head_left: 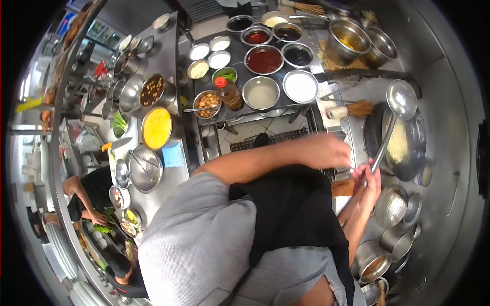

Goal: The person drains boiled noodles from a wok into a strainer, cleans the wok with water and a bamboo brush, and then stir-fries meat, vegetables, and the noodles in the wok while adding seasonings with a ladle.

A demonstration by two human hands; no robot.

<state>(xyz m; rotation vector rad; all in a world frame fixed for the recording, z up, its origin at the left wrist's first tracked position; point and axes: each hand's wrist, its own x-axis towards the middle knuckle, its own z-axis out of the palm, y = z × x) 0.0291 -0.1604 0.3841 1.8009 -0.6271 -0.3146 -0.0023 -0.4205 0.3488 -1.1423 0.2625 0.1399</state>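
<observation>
My right hand (371, 179) is wrapped round the handle of a metal ladle (402, 100). The ladle's bowl is raised beside and partly over a dark wok (376, 122), where a pale, fine-stranded or grainy food (398, 145) lies. Just left of the ladle handle, my left hand (331, 152) is curled closed and blurred by motion. What its fingers hold, if anything, is hidden. A straw-coloured bamboo brush (360, 108) lies between my left hand and the wok.
Bowls of sauces, including a red sauce (263, 60), fill the counter ahead, with a red-capped bottle (228, 94). Metal pots (348, 41) stand at the far right. On the left counter are a pot of yellow liquid (158, 127) and a knife (120, 144). Another person's hand (98, 218) touches greens.
</observation>
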